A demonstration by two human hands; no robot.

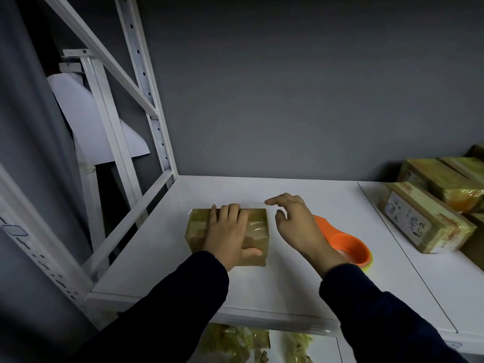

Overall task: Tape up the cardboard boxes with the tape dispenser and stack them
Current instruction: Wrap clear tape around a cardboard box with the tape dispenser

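Cardboard box (256, 230), small and brown with glossy clear tape across its top, sits on the white shelf (262, 292), towards the left and back of the shelf board. The left hand (227, 233) lies flat on the box lid, fingers straight and together and reaching the far edge, the thumb resting along the near right corner. The right hand (296, 224) hovers just to the right of the box, wide and relaxed: the forefinger points left towards the far right corner of the box, the thumb is held apart below it, and nothing is gripped between them. A faint strip of clear tape (251, 204) runs along the far edge of the box towards that fingertip; whether finger and strip touch cannot be told. An orange tape dispenser (348, 244) lies on the shelf beyond the right wrist, partly hidden by the hand. Both forearms wear dark sleeves (379, 310). At the right of the shelf lie more taped boxes, the nearest labelled box (424, 221) bearing a white sticker with handwriting, a further box (445, 179) behind it. White metal uprights (146, 95) frame the left side against a grey wall (288, 87). Wrapped packages (235, 341) show on the level below.
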